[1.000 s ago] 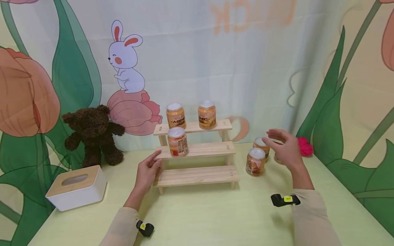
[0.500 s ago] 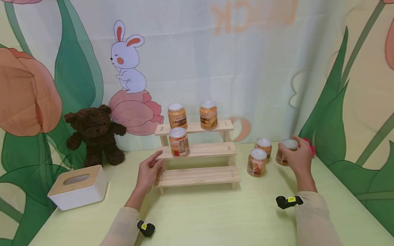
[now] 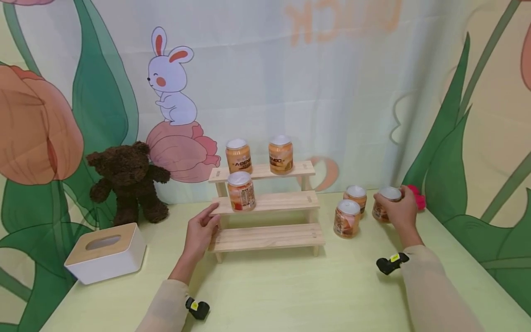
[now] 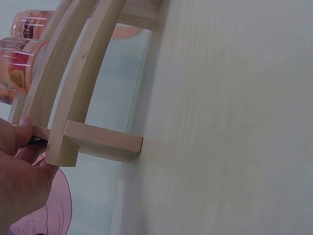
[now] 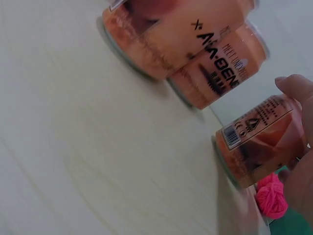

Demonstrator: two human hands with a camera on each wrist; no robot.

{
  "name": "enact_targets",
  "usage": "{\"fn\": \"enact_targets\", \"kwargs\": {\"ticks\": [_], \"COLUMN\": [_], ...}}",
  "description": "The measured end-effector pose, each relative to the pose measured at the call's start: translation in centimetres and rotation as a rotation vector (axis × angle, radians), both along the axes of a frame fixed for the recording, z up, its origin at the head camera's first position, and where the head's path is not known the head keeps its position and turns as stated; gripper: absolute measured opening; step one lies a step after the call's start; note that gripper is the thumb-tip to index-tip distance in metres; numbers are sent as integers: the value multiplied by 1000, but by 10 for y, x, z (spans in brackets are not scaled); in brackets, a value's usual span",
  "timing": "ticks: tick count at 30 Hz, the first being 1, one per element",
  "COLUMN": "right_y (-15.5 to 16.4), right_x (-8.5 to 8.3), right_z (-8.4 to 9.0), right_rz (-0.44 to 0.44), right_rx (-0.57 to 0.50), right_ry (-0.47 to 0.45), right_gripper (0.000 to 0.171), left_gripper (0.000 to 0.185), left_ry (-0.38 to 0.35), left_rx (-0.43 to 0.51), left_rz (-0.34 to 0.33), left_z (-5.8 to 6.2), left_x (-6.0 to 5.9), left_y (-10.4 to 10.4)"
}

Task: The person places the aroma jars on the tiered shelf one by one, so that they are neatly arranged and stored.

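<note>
My left hand (image 3: 200, 234) grips the left end of a three-tier wooden display rack (image 3: 265, 236), its thumb at the middle tier in the left wrist view. At the right, my right hand (image 3: 404, 213) holds a can (image 3: 379, 212) of fruit with a silver lid, thumb on one side and fingers round the other. That can (image 5: 259, 139) appears to stand on the table, and the fingers partly cover it. Two similar cans, a front one (image 3: 346, 221) and a rear one (image 3: 356, 197), stand upright to its left. On the rack, one can (image 3: 241, 193) is on the middle tier.
Two more cans, a left one (image 3: 238, 157) and a right one (image 3: 280, 157), stand on the top tier. A pink yarn ball (image 3: 416, 198) lies behind the right hand. At left are a brown teddy bear (image 3: 126, 182) and a tissue box (image 3: 107, 258).
My right hand has come down and to the right from above the cans and closed round the rightmost one. The left hand stays at the rack.
</note>
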State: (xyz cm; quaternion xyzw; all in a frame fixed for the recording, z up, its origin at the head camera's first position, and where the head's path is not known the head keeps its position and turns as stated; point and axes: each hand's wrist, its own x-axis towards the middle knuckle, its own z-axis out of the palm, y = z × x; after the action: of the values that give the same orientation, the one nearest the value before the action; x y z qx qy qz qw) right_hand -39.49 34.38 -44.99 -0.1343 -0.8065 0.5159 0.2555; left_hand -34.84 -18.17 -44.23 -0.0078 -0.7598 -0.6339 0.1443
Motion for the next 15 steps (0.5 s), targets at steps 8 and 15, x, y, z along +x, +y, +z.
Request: {"fn": "enact_targets", "kwargs": {"ticks": [8, 15], "right_y": [4, 5], "right_x": [-7, -7], "right_z": [-5, -7], "right_rz": [53, 40], "right_rx": [10, -38], "right_ry": [-56, -63], "right_gripper": [84, 79], "left_gripper": [38, 38], "left_ry": [9, 6], "left_rx": [3, -9], "left_rz": [-1, 11], "left_z": [0, 0], "left_x": [-1, 1], "left_y": [-1, 0]}}
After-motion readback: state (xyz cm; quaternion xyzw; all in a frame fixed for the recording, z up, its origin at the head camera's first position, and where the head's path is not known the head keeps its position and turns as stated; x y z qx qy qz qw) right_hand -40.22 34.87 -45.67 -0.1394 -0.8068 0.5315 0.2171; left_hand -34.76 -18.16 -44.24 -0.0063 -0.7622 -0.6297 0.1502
